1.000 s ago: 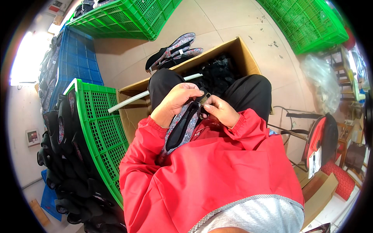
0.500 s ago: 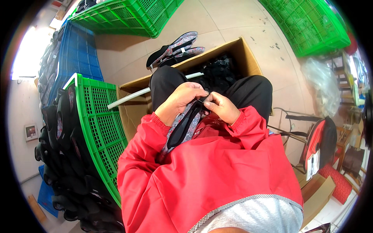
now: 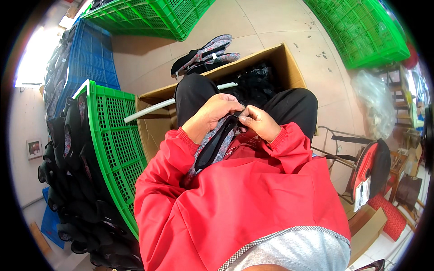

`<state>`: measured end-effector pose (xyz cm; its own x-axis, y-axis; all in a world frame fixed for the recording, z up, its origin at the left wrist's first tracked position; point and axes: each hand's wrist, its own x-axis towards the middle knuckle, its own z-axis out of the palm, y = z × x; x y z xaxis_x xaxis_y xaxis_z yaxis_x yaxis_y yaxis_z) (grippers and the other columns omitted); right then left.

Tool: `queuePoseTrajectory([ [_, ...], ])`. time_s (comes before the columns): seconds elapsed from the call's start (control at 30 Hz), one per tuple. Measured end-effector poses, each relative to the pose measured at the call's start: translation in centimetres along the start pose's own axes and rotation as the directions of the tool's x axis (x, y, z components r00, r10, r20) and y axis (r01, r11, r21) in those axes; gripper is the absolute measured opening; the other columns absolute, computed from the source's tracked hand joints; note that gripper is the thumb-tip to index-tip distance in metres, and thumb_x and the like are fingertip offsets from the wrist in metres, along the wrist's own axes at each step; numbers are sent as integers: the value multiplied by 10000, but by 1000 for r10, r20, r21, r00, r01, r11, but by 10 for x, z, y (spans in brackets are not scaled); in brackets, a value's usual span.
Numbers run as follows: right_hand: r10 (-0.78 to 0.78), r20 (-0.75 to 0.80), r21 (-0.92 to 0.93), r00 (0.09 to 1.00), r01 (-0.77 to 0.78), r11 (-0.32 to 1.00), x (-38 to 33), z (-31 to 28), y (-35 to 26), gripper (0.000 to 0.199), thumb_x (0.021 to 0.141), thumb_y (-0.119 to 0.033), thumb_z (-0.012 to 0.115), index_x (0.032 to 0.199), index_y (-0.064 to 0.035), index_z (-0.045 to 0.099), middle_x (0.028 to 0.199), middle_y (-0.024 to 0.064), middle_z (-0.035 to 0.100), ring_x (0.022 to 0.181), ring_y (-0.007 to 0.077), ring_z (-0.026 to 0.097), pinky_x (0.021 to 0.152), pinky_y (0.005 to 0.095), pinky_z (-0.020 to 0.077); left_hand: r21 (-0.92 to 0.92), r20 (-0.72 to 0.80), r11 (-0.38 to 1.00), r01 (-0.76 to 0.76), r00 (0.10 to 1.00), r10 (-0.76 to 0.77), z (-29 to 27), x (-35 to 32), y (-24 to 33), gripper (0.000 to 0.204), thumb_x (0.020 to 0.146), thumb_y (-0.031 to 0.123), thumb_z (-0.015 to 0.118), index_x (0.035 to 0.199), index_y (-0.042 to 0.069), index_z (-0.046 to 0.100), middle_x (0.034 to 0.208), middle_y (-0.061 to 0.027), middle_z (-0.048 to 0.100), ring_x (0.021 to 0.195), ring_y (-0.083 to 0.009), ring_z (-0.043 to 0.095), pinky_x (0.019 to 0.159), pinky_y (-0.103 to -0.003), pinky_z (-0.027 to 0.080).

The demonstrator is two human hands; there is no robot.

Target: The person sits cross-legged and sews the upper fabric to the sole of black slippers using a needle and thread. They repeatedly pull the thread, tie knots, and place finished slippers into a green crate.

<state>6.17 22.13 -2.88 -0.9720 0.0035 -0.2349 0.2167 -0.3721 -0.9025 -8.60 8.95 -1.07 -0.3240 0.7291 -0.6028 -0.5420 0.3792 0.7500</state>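
Note:
Across my lap lies a black slipper-like shoe (image 3: 211, 149) with a grey-and-red floral pattern, one end raised between my hands. My left hand (image 3: 217, 110) pinches that end from the left, fingers curled over it. Thumb and fingers of my right hand (image 3: 261, 123) press together on the same end from the right. A small black piece shows between the fingertips; its exact shape is unclear. Past my knees stands an open cardboard box (image 3: 291, 70) with black items in clear plastic (image 3: 255, 81). Several similar floral-lined shoes (image 3: 203, 56) sit beyond the box's far edge.
Black shoes (image 3: 72, 180) fill the green crate (image 3: 113, 140) at my left. A white tube (image 3: 153, 110) spans the box. Further crates are blue (image 3: 92, 61) and green (image 3: 149, 20), with another green one (image 3: 361, 31) far right. A plastic bag (image 3: 375, 101) and red-black seat (image 3: 373, 167) stand right.
Both hands stay at the same end of the shoe, with only a slight shift of the fingers. The view has moved a little.

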Motion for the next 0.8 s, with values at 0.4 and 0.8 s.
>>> queuePoseTrajectory([
  [0.4, 58, -72, 67, 996, -53, 996, -1, -5, 0, 144, 985, -132, 585, 896, -35, 528, 785, 24, 579, 692, 101, 551, 662, 266, 465, 6, -59, 999, -38, 997, 38, 4, -2, 2, 140, 888, 109, 662, 814, -1, 616, 755, -53, 642, 683, -133, 611, 672, -249, 512],
  [0.8, 94, -94, 221, 991, -71, 973, -25, -9, -12, 145, 1020, -247, 531, 971, -110, 530, 770, 17, 612, 516, 28, 385, 463, 179, 280, 769, -168, 539, -343, 706, 688, 5, -54, 26, 127, 818, -1, 634, 930, -1, 694, 913, -104, 666, 812, -211, 670, 718, -302, 528],
])
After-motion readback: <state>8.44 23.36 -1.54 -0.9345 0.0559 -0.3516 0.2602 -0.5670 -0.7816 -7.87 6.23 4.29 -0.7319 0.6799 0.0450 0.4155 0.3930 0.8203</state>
